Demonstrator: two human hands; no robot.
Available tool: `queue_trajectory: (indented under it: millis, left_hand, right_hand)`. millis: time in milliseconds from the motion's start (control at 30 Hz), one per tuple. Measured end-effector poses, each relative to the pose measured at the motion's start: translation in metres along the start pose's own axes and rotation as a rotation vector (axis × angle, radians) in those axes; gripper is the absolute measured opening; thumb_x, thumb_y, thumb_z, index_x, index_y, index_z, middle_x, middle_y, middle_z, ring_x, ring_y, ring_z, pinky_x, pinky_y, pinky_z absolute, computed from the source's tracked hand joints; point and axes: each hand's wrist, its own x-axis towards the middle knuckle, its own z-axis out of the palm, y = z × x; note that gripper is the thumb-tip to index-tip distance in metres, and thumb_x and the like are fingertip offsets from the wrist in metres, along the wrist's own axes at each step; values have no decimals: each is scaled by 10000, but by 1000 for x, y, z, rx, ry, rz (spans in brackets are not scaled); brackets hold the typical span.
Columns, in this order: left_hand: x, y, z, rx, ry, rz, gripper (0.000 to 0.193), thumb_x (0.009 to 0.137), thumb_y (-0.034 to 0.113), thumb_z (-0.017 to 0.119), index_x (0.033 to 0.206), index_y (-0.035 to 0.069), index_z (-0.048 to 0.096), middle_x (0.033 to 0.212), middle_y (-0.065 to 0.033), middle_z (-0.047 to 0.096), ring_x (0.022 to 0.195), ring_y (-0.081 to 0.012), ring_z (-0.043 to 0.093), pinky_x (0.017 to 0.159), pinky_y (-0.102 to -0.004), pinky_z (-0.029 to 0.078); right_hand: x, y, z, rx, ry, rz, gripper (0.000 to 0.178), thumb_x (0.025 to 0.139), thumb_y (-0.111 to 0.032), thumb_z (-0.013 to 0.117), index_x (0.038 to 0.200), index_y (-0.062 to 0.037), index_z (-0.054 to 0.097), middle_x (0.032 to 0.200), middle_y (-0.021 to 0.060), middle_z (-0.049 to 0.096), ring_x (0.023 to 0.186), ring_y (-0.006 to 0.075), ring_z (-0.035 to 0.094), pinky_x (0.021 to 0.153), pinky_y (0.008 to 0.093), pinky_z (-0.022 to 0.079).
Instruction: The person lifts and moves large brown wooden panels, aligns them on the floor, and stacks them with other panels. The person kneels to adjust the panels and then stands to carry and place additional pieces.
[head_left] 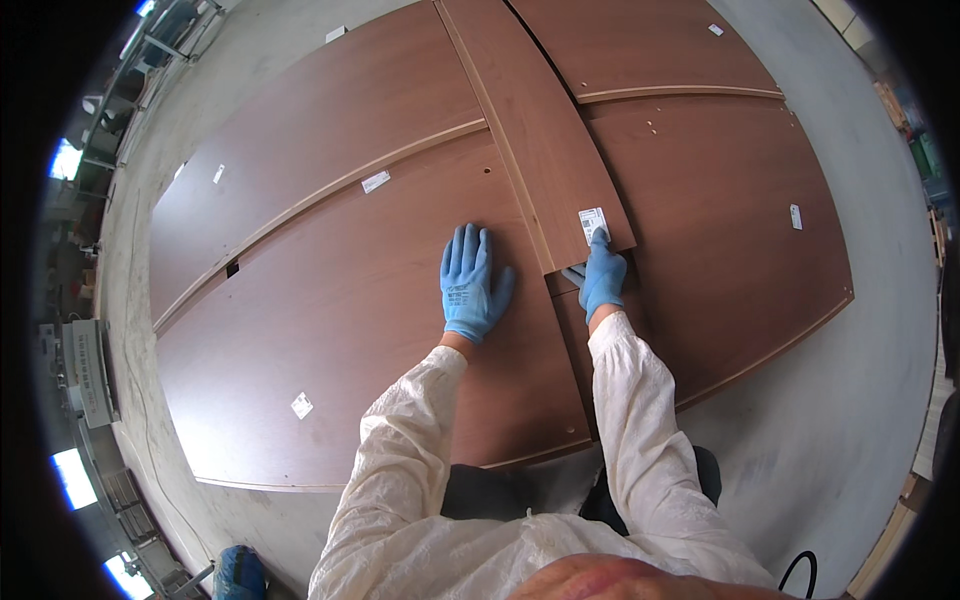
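My left hand (470, 285), in a blue glove, lies flat with its fingers stretched out on a large brown wooden panel (350, 300). A narrow brown board (540, 150) rests lengthwise on top of the panels, to the right of that hand. Its near end is gripped by my right hand (605, 278), also gloved in blue. The right thumb presses on top by a white label (592, 218), while the other fingers go under the board's end and are partly hidden. Another large brown panel (730, 220) spreads out to the right of the narrow board.
Farther off lie more brown panels, one at the far left (320, 120) and one at the far right (650, 45). Small white labels are stuck on several. Grey floor (800, 430) surrounds the panels. A blue bag-like object (240, 572) stands at the lower left.
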Motion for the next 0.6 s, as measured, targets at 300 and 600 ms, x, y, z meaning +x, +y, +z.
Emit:
queue_trajectory:
  millis: [300,600]
  left_hand:
    - [-1,0,1,12,-2,1,703,908,326,673,1484,-22,469,1556,-260,444,1471,-438,379,1220,-532,288]
    - [-1,1,4,31,-13,2,700,915,328,666,1487,-20,463,1558,-262,438,1472,-439,374,1223,-532,284]
  right_hand:
    - [4,-21,3,-234,-144,34,683,992,-563,613,1293,50,583,1119,207,708,879,369,768,688,463,636]
    - [9,-41,-1,-373,-230,153,627,1017,-583,537,1351,-53,567,1129,199,713,840,337,778,651,408,621]
